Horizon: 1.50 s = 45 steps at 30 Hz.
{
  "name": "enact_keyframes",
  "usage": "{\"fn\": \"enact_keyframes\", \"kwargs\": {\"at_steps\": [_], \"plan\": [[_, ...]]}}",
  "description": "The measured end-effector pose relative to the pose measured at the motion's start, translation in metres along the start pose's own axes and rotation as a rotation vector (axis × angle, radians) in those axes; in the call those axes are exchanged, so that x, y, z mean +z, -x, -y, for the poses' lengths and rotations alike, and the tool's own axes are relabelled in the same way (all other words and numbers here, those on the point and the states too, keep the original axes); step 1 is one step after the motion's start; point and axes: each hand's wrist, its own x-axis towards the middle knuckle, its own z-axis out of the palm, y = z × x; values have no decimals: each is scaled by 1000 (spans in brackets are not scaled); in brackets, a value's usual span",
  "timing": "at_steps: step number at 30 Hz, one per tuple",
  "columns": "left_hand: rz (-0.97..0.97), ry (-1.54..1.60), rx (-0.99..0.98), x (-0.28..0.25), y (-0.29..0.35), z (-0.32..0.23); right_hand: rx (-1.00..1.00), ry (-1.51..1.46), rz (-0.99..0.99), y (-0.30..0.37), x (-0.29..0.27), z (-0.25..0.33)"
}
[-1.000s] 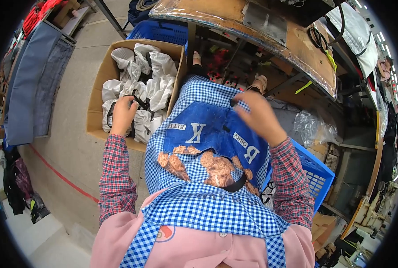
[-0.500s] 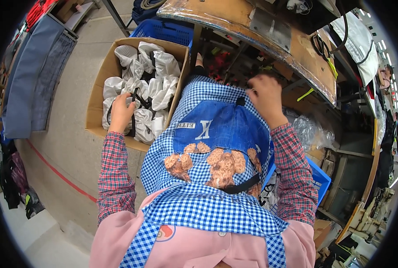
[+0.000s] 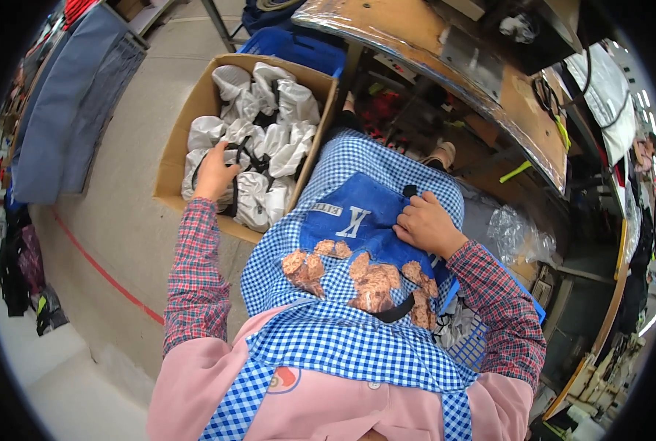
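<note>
My left hand (image 3: 216, 173) is over the left side of a cardboard box (image 3: 172, 165), its thumb and fingers apart. It touches or hovers just above the white fabric bundles (image 3: 251, 202) packed inside; which of the two I cannot tell. Black straps (image 3: 248, 151) run among the bundles beside my fingertips. On my lap, my right hand (image 3: 429, 223) rests against the blue pocket patch of the checked apron (image 3: 328, 290). Its fingers are curled in, and whatever they may hold is hidden. A small black piece (image 3: 410, 190) lies on the apron just beyond the knuckles.
A wooden worktable (image 3: 387, 26) with a film-wrapped edge stands ahead and to the right. Behind the box is a blue plastic crate (image 3: 298, 50); another blue basket (image 3: 469, 345) sits by my right side. Clear plastic film (image 3: 519, 234) lies under the table. A grey-blue covered rack (image 3: 63, 125) stands left.
My right hand has come down and back from near the table's edge onto the apron, its fingers now curled. My left hand stays at the box. The whole view has shifted slightly.
</note>
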Motion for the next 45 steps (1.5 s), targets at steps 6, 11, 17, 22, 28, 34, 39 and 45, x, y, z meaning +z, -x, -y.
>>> {"fn": "enact_keyframes", "kwargs": {"at_steps": [6, 11, 17, 22, 28, 34, 39, 45], "plan": [[70, 179, -50, -1, -21, 27, 233, 67, -254, -15, -10, -32], [78, 208, 1, 4, -41, 48, 775, 242, -492, -11, -41, -64], [131, 63, -128, 8, -52, 33, 574, 100, -582, 2, -30, -34], [-161, 125, 31, -32, -59, -3, 521, -316, -493, 4, -36, -18], [-374, 525, 15, -103, -48, -49, 305, 254, -439, -14, -36, -26], [-186, 949, -9, -115, -16, -117, 238, -346, -490, -20, -49, -36], [-61, 898, -13, -103, 0, -167, 306, 249, -573, -20, -30, -23], [80, 804, 54, -79, 7, -195, 280, -726, -875, -45, -111, 31]]}}
